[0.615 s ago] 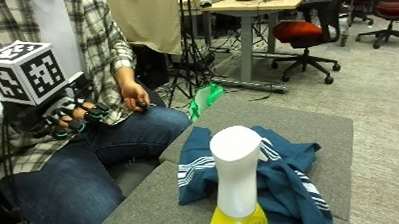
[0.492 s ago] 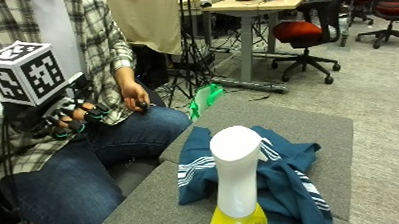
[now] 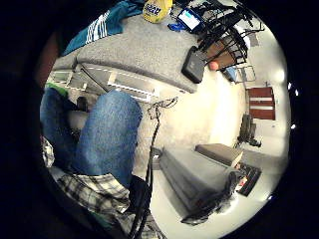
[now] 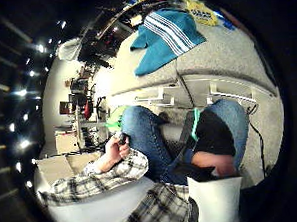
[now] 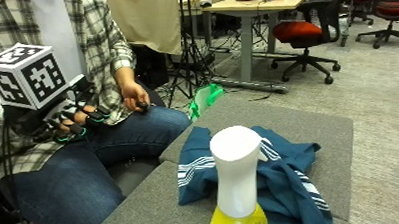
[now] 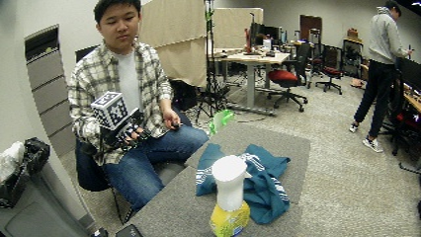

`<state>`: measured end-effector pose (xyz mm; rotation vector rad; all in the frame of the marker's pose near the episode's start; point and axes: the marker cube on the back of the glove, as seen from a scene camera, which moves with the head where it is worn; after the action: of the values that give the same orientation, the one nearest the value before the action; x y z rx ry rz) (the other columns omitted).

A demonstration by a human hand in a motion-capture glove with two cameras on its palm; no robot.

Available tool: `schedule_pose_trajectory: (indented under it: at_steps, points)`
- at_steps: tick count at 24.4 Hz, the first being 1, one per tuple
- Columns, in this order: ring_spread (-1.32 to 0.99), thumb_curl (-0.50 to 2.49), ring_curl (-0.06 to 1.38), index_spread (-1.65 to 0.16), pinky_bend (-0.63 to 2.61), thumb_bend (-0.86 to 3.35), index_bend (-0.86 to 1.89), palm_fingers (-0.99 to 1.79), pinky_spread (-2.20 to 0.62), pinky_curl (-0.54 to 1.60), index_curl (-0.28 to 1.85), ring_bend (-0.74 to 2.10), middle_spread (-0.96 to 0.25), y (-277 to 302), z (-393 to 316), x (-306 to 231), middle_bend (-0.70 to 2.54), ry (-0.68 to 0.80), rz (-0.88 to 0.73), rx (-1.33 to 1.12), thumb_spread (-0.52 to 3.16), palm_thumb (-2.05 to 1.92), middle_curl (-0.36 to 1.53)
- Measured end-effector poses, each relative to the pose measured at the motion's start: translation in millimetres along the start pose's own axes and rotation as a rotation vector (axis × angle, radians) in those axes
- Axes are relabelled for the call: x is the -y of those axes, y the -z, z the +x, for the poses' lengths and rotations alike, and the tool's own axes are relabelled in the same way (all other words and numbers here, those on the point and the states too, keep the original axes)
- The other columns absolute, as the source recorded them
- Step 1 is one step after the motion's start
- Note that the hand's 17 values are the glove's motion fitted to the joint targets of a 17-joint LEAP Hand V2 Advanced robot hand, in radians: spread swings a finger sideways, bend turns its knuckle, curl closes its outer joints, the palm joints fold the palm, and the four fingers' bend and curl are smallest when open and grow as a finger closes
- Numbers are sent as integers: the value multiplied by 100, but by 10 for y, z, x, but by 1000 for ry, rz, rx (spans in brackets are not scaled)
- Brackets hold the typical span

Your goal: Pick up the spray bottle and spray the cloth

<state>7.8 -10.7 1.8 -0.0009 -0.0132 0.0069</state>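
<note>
A spray bottle (image 5: 236, 177) with a white head and yellow body stands upright at the near end of the grey table (image 5: 294, 124). Just behind it a teal cloth (image 5: 287, 165) with white stripes lies crumpled. My gloved right hand (image 5: 68, 122) hovers over my lap, well away from the table, with its fingers loosely curled and holding nothing. The wide outside view shows the same bottle (image 6: 229, 196), cloth (image 6: 255, 178) and hand (image 6: 129, 136). In the palm views the bottle (image 3: 157, 10) and cloth (image 4: 165, 36) are far off on the table.
My bare left hand (image 5: 134, 97) rests on my thigh and pinches a small black object. A phone (image 3: 190, 19) and a black box (image 3: 193, 64) lie on the table's near end. A green bag (image 5: 206, 98) sits on the floor beyond the table. Desks and office chairs (image 5: 308, 32) stand behind.
</note>
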Motion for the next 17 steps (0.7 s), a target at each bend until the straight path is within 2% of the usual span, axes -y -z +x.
schedule_pose_trajectory:
  at_steps: [6, 17]
  points:
    - [14, 30, 16, -36, 43, 30, 19, 15, 20, 16, 24, 30, -6, 95, 230, 553, 16, -36, 50, 41, 106, 57, 14]
    - [11, 33, 23, -33, 51, 20, 12, 15, 19, 19, 23, 43, -6, 350, 941, 2265, 18, -206, 289, 297, 112, 56, 19]
